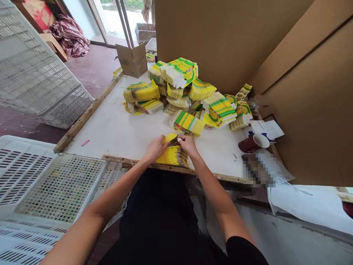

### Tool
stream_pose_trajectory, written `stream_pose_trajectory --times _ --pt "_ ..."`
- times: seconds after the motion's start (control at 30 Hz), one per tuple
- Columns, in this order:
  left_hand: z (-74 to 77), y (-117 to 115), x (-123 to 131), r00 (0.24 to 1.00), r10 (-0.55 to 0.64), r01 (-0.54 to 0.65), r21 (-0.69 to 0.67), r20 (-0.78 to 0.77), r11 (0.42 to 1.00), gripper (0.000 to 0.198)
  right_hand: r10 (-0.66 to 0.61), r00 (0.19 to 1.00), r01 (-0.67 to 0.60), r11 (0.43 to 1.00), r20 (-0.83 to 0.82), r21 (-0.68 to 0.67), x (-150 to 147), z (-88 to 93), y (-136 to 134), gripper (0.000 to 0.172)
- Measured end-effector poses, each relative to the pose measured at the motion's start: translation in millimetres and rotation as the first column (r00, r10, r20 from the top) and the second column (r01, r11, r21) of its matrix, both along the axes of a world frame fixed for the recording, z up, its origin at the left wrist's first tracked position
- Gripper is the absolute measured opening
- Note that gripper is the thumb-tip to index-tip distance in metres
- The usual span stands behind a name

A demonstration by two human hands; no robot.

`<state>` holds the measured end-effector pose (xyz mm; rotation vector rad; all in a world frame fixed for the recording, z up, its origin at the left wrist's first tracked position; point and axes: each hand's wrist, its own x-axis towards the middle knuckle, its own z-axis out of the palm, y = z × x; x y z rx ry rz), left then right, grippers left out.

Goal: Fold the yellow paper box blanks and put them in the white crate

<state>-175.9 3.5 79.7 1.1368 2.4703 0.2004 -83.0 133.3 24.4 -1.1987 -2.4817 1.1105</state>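
Near the front edge of the white-topped table (91, 141), my left hand (156, 149) is closed on one end of a small yellow carton (170, 138). My right hand (188, 145) has its fingers pinched at the carton's other end; they partly hide that end. Directly below both hands lies a fanned stack of flat yellow cartons (168, 156), along the table edge. Just beyond my hands sits a bundle of green, yellow and white flat cartons (187, 122).
More carton bundles (179, 71) are piled at the back. An open cardboard box (131, 60) stands at the far left corner. On the right are a dark red mug (249, 144) and a plastic bag (275, 165). White plastic crates (59, 187) flank the table's left side; tall cardboard (215, 44) rises behind.
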Motion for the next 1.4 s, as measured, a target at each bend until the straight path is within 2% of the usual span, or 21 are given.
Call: stream_pose_trajectory --times 0.2,0.37,0.5,0.73,0.97,1.07,1.17,1.27,1.4 --pt "4.6 -0.4 -4.6 1.000 -0.011 0.011 -0.035 -0.001 0.999 0.032 0.045 0.998 -0.050 0.995 -0.049 -0.091 -11.4 -6.0 -7.1 0.024" --pt "0.5 -0.9 -2.8 1.000 0.008 -0.008 -0.011 0.007 1.000 0.035 0.034 0.998 -0.039 0.992 -0.044 -0.119 -4.9 -4.6 6.7 0.022" --pt "-0.6 -1.3 -2.0 1.000 0.019 -0.019 0.018 0.014 1.000 0.036 0.031 0.999 -0.032 0.988 -0.011 -0.148 -2.7 -4.1 9.7 0.031" --pt "1.9 -1.2 -11.0 0.998 -0.048 0.047 0.007 0.050 0.999 0.033 0.028 0.999 -0.034 0.981 -0.035 -0.189 -11.2 -6.8 -6.7 0.019" --pt "-4.2 -2.3 -10.8 0.998 -0.016 0.012 0.072 0.063 0.997 0.035 -0.061 0.997 0.058 0.997 -0.056 -0.048 12.2 6.1 7.7 0.014" --pt "-4.1 -2.0 -13.5 0.993 -0.008 -0.005 0.109 0.116 0.994 0.035 -0.003 0.994 -0.001 0.999 -0.105 -0.037 24.2 8.0 11.7 0.021" --pt "-1.4 -0.2 -15.7 0.984 0.039 -0.059 0.110 0.174 0.992 0.035 0.053 0.988 -0.066 0.994 -0.145 -0.088 35.1 6.1 14.4 0.023" --pt "1.6 3.1 -16.9 0.983 0.064 -0.077 0.071 0.175 0.995 0.038 0.115 0.976 -0.158 0.958 -0.185 -0.237 46.3 4.4 17.9 0.022" --pt "2.1 7.7 -17.2 0.989 0.067 -0.071 0.022 0.135 0.997 0.043 0.278 0.919 -0.381 0.809 -0.281 -0.447 60.1 5.9 21.5 0.017"
